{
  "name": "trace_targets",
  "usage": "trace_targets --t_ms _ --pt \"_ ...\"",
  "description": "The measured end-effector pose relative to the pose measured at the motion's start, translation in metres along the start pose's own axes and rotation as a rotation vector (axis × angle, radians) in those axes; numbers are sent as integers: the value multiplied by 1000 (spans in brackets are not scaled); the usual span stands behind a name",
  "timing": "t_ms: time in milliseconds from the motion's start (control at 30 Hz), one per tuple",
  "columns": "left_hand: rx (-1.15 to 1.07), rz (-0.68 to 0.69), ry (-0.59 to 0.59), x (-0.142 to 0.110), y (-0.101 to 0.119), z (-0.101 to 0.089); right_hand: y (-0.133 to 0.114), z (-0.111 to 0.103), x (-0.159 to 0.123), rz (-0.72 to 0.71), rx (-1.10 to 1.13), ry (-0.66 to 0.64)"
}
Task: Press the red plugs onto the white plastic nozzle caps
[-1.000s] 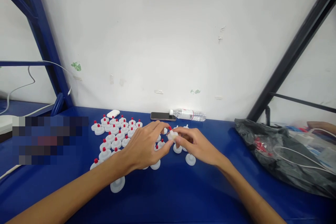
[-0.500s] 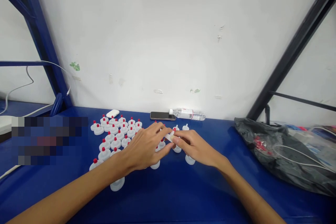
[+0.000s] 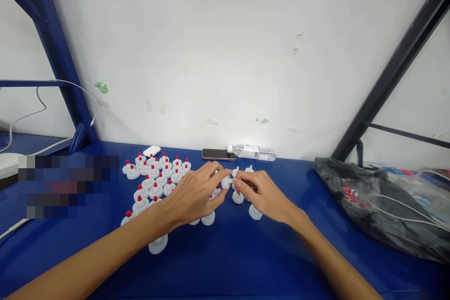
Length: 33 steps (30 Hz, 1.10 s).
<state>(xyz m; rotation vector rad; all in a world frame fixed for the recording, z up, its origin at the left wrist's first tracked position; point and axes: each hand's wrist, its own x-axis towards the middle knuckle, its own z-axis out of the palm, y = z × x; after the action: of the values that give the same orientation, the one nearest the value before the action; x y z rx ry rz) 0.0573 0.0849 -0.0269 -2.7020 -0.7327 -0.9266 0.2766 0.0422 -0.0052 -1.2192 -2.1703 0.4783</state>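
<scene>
My left hand holds a white plastic nozzle cap by its round base, between thumb and fingers. The cap is tilted sideways, its thin spout pointing right. At the spout, my right hand has its thumb and fingertips pinched closed; any red tip there is hidden. Several white nozzle caps with red tips stand on the blue table to the left, partly behind my left forearm. Beside and below my right hand are a few more white caps, some with bare spouts showing.
Along the wall lie a phone, a clear plastic bottle on its side and a small white case. A dark plastic bag with red pieces and a white cable fills the right. Blue metal posts frame the left.
The cap between my hands has turned so its round base faces me more. The red tip seen at my right fingertips is now out of sight.
</scene>
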Motion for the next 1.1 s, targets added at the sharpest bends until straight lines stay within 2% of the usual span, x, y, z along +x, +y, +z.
trace_targets --t_ms 300,467,600,733,833,1100 --pt "-22 50 18 0 -2 3 2 5 1 4 -50 11" --pt "-70 110 59 -2 -5 2 5 2 3 -73 -25 -22" --pt "-127 98 92 2 -2 -4 10 -1 5 -141 -18 -3" --pt "-251 26 100 9 2 -9 11 -5 5 -195 -17 37" --pt "-380 -84 78 13 6 -12 9 -7 4 -206 -5 57" --pt "-820 -380 -217 25 3 -29 9 -7 5 -219 -9 87"
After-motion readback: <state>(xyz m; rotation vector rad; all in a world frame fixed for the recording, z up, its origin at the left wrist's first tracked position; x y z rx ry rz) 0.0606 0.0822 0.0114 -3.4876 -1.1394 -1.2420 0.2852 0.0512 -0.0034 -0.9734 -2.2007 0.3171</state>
